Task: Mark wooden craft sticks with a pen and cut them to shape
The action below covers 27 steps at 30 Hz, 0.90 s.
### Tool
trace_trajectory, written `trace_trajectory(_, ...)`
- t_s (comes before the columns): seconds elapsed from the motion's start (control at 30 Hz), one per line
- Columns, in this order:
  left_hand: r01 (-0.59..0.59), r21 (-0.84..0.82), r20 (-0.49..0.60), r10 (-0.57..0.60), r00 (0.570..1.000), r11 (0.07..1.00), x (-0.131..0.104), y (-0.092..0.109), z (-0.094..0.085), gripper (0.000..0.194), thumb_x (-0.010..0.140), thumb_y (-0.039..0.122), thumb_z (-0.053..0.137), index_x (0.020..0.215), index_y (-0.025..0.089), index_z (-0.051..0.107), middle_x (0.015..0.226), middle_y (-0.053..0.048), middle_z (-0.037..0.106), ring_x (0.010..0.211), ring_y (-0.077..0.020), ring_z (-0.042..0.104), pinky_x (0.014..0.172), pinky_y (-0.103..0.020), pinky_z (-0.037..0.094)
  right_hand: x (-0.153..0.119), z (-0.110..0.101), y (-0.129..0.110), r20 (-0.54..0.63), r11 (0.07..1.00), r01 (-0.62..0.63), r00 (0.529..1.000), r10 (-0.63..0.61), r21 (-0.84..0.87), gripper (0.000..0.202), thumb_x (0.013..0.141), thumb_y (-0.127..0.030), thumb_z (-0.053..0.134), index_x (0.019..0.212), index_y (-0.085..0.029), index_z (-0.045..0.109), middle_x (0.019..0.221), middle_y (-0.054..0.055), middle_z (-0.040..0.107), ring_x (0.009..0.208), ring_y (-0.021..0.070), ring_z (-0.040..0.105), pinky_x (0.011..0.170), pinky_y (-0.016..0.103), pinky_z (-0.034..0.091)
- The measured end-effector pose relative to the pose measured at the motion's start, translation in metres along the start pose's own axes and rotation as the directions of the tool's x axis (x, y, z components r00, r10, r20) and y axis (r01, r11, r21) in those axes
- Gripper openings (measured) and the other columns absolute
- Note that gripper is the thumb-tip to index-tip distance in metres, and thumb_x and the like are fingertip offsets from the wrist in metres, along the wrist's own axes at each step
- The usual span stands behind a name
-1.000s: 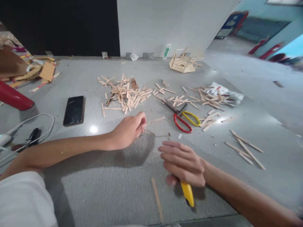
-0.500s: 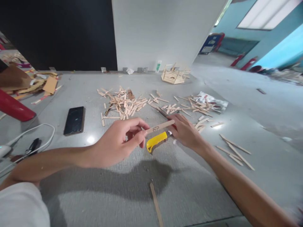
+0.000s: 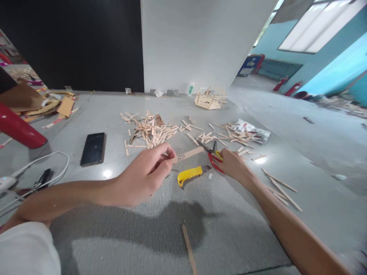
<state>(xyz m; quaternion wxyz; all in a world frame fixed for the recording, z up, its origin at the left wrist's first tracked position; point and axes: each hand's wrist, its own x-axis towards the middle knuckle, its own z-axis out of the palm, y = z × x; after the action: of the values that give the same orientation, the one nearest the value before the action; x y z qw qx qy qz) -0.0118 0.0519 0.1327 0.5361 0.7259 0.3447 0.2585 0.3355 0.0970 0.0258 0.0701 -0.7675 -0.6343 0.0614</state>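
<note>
Nearer than the yellow-handled knife (image 3: 189,175), a loose stick (image 3: 189,247) is laid. Left of the knife, a marked stick (image 3: 189,154) is pinched by the left hand (image 3: 140,175); right of it, scissors (image 3: 211,153) are grasped at the handles by the right hand (image 3: 233,164). Beyond the knife, a stick pile (image 3: 155,131) is scattered, then a frame (image 3: 209,102) is set.

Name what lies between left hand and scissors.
In the head view, a marked stick held by the left hand points toward the scissors; a yellow knife lies lower in frame.
</note>
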Motion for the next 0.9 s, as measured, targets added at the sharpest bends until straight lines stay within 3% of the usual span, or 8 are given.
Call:
trace_trajectory(0.17, -0.003, 0.021, -0.065, 0.004, 0.998, 1.000, -0.001, 0.002, -0.001, 0.021, 0.107, 0.033, 0.044, 0.103, 0.019, 0.060, 0.055, 0.012, 0.035, 0.042, -0.0072, 0.028, 0.040, -0.020, 0.020, -0.014, -0.013, -0.035, 0.002, 0.927, 0.089, 0.995, -0.097, 0.363, 0.042, 0.095, -0.063, 0.063, 0.092, -0.021, 0.063, 0.069, 0.001, 0.065, 0.060, 0.0193, 0.065, 0.065, 0.034, 0.058)
trace_trajectory(0.23, -0.047, 0.073, -0.079, 0.053, 0.995, 0.996, -0.001, 0.001, -0.002, 0.030, 0.109, 0.040, 0.044, 0.102, 0.018, 0.063, 0.055, 0.011, 0.034, 0.044, -0.0073, 0.029, 0.041, -0.021, 0.021, -0.030, -0.015, -0.058, 0.043, 0.574, 0.160, 0.946, -0.323, 0.803, 0.060, 0.090, -0.082, 0.059, 0.087, -0.022, 0.059, 0.063, -0.004, 0.054, 0.052, 0.0146, 0.054, 0.074, 0.040, 0.062)
trace_trajectory(0.3, -0.088, 0.113, -0.109, 0.101, 0.989, 0.990, 0.001, 0.000, -0.001, 0.037, 0.110, 0.047, 0.047, 0.095, 0.017, 0.063, 0.058, 0.010, 0.035, 0.046, -0.0071, 0.030, 0.043, -0.021, 0.023, -0.051, -0.014, -0.082, 0.044, 0.274, 0.097, 0.883, -0.466, 0.957, 0.068, 0.091, -0.089, 0.048, 0.094, -0.022, 0.060, 0.071, -0.004, 0.053, 0.057, 0.0135, 0.053, 0.089, 0.045, 0.062)
trace_trajectory(0.4, -0.118, 0.132, -0.194, 0.143, 0.971, 0.984, 0.004, -0.002, 0.000, 0.040, 0.110, 0.052, 0.047, 0.093, 0.018, 0.059, 0.061, 0.009, 0.038, 0.049, -0.0074, 0.032, 0.047, -0.022, 0.027, -0.086, -0.005, -0.108, -0.111, 0.083, 0.164, 0.889, -0.445, 0.983, 0.063, 0.099, -0.082, 0.041, 0.087, -0.023, 0.057, 0.072, -0.004, 0.049, 0.056, 0.0128, 0.046, 0.091, 0.045, 0.062)
trace_trajectory(0.47, -0.128, 0.140, -0.221, 0.157, 0.962, 0.982, 0.006, -0.003, 0.001, 0.040, 0.111, 0.052, 0.043, 0.094, 0.019, 0.058, 0.060, 0.010, 0.037, 0.048, -0.0080, 0.031, 0.049, -0.023, 0.028, -0.106, 0.004, -0.115, -0.192, 0.074, 0.241, 0.895, -0.403, 0.968, 0.060, 0.101, -0.078, 0.044, 0.082, -0.023, 0.055, 0.069, -0.004, 0.049, 0.059, 0.0146, 0.048, 0.088, 0.045, 0.062)
trace_trajectory(0.53, -0.134, 0.157, -0.201, 0.165, 0.966, 0.979, 0.006, -0.003, 0.002, 0.040, 0.112, 0.050, 0.041, 0.093, 0.019, 0.057, 0.059, 0.010, 0.036, 0.047, -0.0082, 0.029, 0.048, -0.024, 0.027, -0.124, 0.013, -0.115, -0.173, 0.143, 0.249, 0.898, -0.405, 0.958, 0.053, 0.100, -0.074, 0.053, 0.087, -0.023, 0.057, 0.069, -0.002, 0.051, 0.062, 0.0169, 0.052, 0.081, 0.042, 0.062)
trace_trajectory(0.73, -0.176, 0.180, -0.018, 0.183, 0.983, 0.968, 0.004, -0.009, 0.009, 0.035, 0.112, 0.038, 0.043, 0.083, 0.021, 0.052, 0.061, 0.008, 0.042, 0.050, -0.0082, 0.032, 0.051, -0.022, 0.028, -0.151, 0.017, -0.105, -0.193, 0.228, 0.325, 0.867, -0.460, 0.918, 0.055, 0.100, -0.075, 0.051, 0.099, -0.021, 0.063, 0.079, 0.004, 0.060, 0.067, 0.0195, 0.057, 0.063, 0.034, 0.056)
trace_trajectory(0.9, -0.180, 0.053, 0.094, 0.175, 0.980, 0.982, 0.000, -0.012, 0.017, 0.034, 0.114, 0.031, 0.040, 0.086, 0.020, 0.055, 0.073, 0.004, 0.062, 0.059, -0.0082, 0.053, 0.058, -0.021, 0.039, -0.154, 0.011, -0.101, -0.330, 0.319, 0.499, 0.825, -0.458, 0.806, 0.050, 0.104, -0.066, 0.053, 0.137, -0.030, 0.057, 0.107, 0.009, 0.072, 0.084, 0.0241, 0.070, 0.074, 0.036, 0.063)
